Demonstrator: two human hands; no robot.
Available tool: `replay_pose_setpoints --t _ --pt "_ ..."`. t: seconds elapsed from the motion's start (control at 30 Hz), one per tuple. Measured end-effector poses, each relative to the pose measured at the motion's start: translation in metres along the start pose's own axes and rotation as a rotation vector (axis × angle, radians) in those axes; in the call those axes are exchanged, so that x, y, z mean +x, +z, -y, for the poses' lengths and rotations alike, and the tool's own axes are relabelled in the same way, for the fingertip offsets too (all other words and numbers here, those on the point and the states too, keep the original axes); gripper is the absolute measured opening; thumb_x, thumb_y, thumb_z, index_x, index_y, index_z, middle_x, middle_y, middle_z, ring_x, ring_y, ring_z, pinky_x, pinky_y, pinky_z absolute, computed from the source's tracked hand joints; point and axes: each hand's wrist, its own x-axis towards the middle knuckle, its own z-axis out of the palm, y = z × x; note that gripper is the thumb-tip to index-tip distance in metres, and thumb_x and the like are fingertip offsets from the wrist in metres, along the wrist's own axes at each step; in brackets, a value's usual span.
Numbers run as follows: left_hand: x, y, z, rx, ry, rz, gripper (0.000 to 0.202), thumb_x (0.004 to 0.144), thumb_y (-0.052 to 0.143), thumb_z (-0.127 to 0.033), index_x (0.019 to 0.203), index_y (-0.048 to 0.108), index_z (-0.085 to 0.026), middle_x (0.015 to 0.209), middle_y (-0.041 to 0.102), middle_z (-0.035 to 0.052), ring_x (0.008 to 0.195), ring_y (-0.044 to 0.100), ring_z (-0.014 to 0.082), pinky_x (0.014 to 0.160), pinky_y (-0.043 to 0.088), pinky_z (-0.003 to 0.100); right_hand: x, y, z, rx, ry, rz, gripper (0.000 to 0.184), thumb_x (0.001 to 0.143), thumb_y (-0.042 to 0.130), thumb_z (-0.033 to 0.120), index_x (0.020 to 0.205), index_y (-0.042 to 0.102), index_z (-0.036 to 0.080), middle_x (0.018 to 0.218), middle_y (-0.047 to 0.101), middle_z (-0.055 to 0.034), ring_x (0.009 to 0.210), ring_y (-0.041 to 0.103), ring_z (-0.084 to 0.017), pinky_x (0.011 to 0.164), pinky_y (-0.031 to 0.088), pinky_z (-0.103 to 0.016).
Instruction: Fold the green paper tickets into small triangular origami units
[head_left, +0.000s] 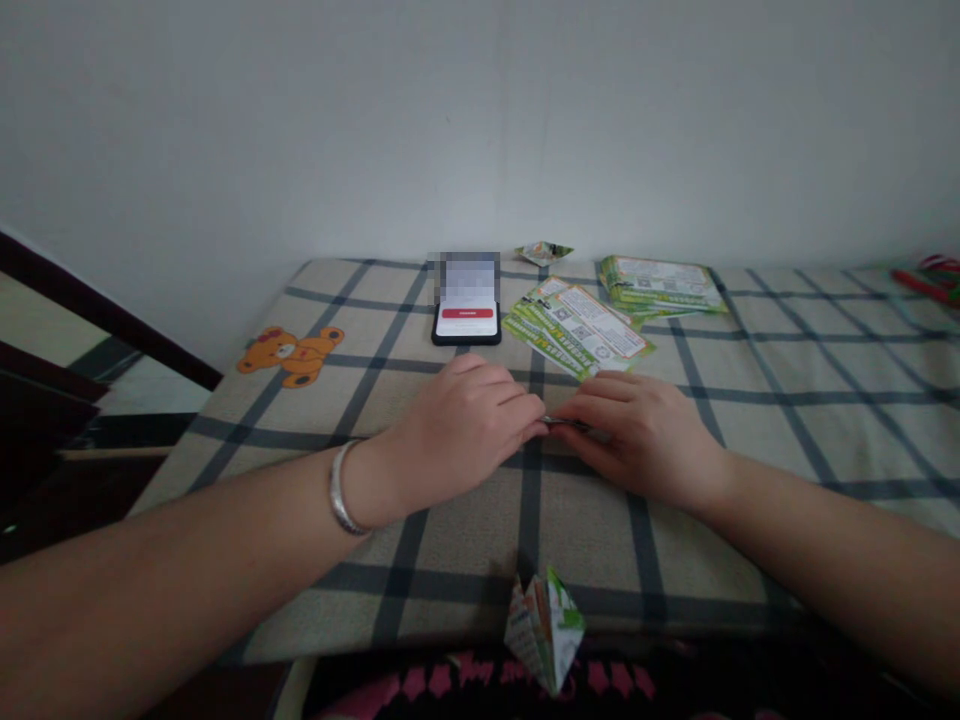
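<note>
Above the middle of the table, my left hand [466, 428] and my right hand [646, 432] meet with their fingertips closed on a thin piece of folded paper [564, 421]. Only its narrow edge shows; the fingers cover the rest. A silvery bangle [344, 488] circles my left wrist. Nearer to me, at the table's front edge, is a pointed folded paper shape [546, 628] with green and white print. Another small folded paper piece [544, 252] lies at the back by the wall. Several printed leaflets [581, 325] lie fanned out just beyond my hands.
A stack of similar leaflets [664, 284] sits at the back right. Left of the fanned leaflets, a phone [466, 325] has its screen lit. The checked tablecloth [247, 480] carries a bear picture [291, 355]. A red object [926, 283] lies at the far right. Behind the table stands a wall.
</note>
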Motion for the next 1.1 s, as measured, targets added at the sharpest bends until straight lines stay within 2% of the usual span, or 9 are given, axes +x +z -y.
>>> replay_pose_setpoints --t 0.13,0.33,0.53,0.67,0.87,1.0,1.1 --pt "0.001 -0.001 -0.001 0.073 0.003 -0.030 0.019 0.093 0.055 -0.031 0.080 0.062 -0.020 0.072 0.063 -0.0002 0.077 0.054 0.0199 0.069 0.035 0.033 0.001 -0.002 0.001 0.011 0.020 0.030 0.024 0.093 0.050 0.028 0.076 0.064 0.018 0.067 0.059 -0.0010 0.065 0.053 -0.014 0.060 0.035 -0.028" --pt "0.002 -0.006 0.007 0.138 -0.092 -0.018 0.024 0.094 0.051 -0.031 0.078 0.063 -0.019 0.070 0.063 0.0011 0.075 0.055 0.0206 0.067 0.033 0.033 -0.001 -0.006 -0.010 0.017 0.106 0.057 0.022 0.092 0.048 0.024 0.087 0.068 0.018 0.075 0.066 -0.0045 0.072 0.058 -0.018 0.063 0.040 -0.029" --pt "-0.001 -0.009 0.013 0.156 -0.047 -0.026 0.019 0.095 0.048 -0.024 0.086 0.065 -0.021 0.073 0.064 0.0004 0.079 0.057 0.0200 0.070 0.035 0.034 -0.003 -0.011 -0.011 0.021 0.097 0.039 0.023 0.089 0.050 0.018 0.101 0.070 0.020 0.080 0.068 -0.0046 0.074 0.062 -0.018 0.063 0.043 -0.028" --pt "-0.003 -0.010 0.015 0.160 -0.024 -0.059 0.019 0.095 0.047 -0.022 0.092 0.066 -0.021 0.075 0.065 0.0008 0.080 0.057 0.0191 0.072 0.036 0.034 -0.002 -0.014 -0.010 0.004 0.117 0.023 0.026 0.091 0.049 0.020 0.106 0.070 0.022 0.083 0.070 -0.0054 0.075 0.063 -0.018 0.061 0.045 -0.029" --pt "-0.002 -0.007 0.020 0.081 -0.097 -0.111 0.022 0.096 0.046 -0.021 0.107 0.065 -0.021 0.083 0.067 0.0021 0.085 0.058 0.0199 0.078 0.040 0.034 -0.002 -0.015 -0.020 0.039 0.142 -0.078 0.028 0.093 0.050 0.023 0.116 0.065 0.019 0.096 0.071 -0.0078 0.087 0.065 -0.020 0.075 0.051 -0.033" --pt "0.000 -0.009 0.022 0.039 -0.130 -0.105 0.027 0.093 0.049 -0.020 0.117 0.061 -0.020 0.088 0.067 0.0035 0.085 0.059 0.0205 0.079 0.043 0.035 -0.005 -0.018 -0.023 -0.002 0.124 -0.171 0.017 0.090 0.056 0.023 0.104 0.066 0.021 0.089 0.071 -0.0046 0.081 0.066 -0.018 0.070 0.050 -0.030" --pt "-0.001 -0.011 0.022 -0.005 -0.157 -0.159 0.040 0.092 0.052 -0.020 0.131 0.048 -0.015 0.100 0.067 0.0072 0.091 0.059 0.0211 0.084 0.044 0.037 -0.004 -0.025 -0.025 -0.048 0.103 -0.153 0.011 0.089 0.056 0.023 0.092 0.067 0.021 0.084 0.070 -0.0037 0.077 0.065 -0.017 0.066 0.048 -0.029"
